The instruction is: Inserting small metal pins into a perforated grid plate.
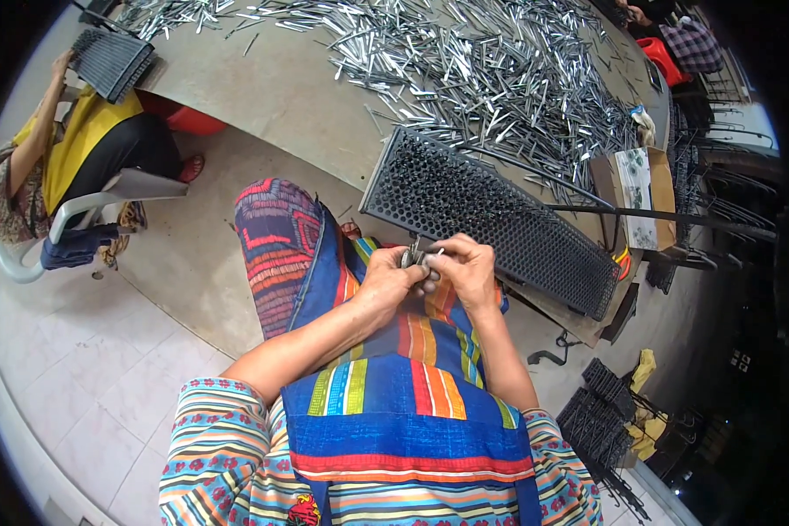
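Observation:
Both hands meet above my lap. My left hand (386, 279) is closed around a few small thin metal pieces (415, 255), whose ends poke up between its fingers. Close against it, my right hand (466, 270) pinches a small bright metal piece; much of that piece is hidden by the fingers. Just beyond the hands, a long black tray (500, 230) full of round holes lies slanted along the table edge. Dark bits fill many holes at its far left part.
A large heap of slender metal pieces (482, 74) covers the table (263, 83). An open cardboard box (661, 197) stands right of the tray, and a black bar (666, 215) crosses there. At left, a seated person holds another black tray (112, 66). Black racks (596, 421) lie at lower right.

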`<action>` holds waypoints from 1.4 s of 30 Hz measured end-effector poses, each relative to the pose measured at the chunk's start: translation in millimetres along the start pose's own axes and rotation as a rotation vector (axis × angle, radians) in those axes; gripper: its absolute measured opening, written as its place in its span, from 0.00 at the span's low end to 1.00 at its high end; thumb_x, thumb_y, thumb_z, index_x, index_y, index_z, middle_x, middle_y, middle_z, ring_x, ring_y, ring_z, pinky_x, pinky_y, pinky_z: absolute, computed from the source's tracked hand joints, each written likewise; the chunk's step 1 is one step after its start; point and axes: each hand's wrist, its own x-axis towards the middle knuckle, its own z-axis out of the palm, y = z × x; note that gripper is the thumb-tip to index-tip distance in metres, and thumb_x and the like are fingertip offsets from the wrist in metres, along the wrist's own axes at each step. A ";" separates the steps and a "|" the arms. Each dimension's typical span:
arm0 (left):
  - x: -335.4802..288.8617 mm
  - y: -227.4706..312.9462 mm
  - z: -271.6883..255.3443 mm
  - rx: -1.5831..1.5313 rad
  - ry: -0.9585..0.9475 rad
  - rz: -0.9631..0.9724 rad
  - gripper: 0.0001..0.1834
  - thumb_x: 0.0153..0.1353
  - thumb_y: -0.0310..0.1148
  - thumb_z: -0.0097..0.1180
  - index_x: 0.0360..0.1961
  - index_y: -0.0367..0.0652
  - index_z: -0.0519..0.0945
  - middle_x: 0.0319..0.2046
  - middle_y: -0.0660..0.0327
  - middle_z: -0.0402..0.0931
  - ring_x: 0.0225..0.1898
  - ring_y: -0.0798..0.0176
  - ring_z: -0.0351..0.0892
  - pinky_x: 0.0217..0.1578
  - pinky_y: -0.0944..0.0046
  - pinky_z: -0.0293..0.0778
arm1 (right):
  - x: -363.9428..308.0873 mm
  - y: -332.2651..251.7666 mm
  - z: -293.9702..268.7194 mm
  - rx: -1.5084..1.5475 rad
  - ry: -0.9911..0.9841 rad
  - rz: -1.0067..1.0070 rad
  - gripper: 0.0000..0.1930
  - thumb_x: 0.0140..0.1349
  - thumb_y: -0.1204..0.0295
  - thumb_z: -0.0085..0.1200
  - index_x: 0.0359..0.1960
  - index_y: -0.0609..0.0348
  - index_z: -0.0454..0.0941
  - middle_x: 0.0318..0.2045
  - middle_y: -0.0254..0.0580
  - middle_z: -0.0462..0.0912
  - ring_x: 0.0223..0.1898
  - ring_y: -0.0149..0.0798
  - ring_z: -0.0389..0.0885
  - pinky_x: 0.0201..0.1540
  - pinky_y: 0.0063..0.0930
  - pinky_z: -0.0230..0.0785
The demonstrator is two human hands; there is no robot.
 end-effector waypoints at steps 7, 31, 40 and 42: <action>2.9 -5.5 1.1 -0.073 -0.017 -0.069 0.08 0.62 0.20 0.50 0.41 0.34 0.78 0.33 0.56 0.82 0.30 0.64 0.84 0.31 0.66 0.83 | -7.0 6.7 5.3 0.384 0.131 0.142 0.01 0.54 0.80 0.61 0.28 0.64 0.82 0.20 0.29 0.79 0.19 0.18 0.69 0.20 0.13 0.58; 4.5 -4.5 8.3 0.047 0.014 -0.092 0.08 0.61 0.20 0.53 0.40 0.36 0.80 0.31 0.58 0.82 0.28 0.64 0.84 0.27 0.65 0.82 | -15.0 14.8 2.1 0.436 0.034 0.376 0.02 0.54 0.83 0.58 0.29 0.64 0.80 0.19 0.32 0.79 0.14 0.18 0.66 0.15 0.13 0.53; 12.8 -14.9 -2.9 -0.046 0.110 -0.119 0.10 0.60 0.18 0.50 0.42 0.37 0.78 0.32 0.54 0.82 0.29 0.62 0.84 0.28 0.64 0.82 | -10.0 2.9 -13.8 0.303 0.461 -0.085 0.04 0.56 0.82 0.58 0.34 0.64 0.81 0.24 0.30 0.77 0.18 0.20 0.66 0.19 0.15 0.56; 12.5 -14.6 0.7 -0.054 0.094 -0.133 0.12 0.60 0.18 0.50 0.44 0.37 0.77 0.32 0.54 0.82 0.29 0.62 0.83 0.28 0.64 0.82 | -2.4 1.0 -18.6 0.185 0.497 -0.186 0.04 0.57 0.82 0.59 0.34 0.65 0.81 0.26 0.30 0.77 0.19 0.20 0.67 0.21 0.15 0.57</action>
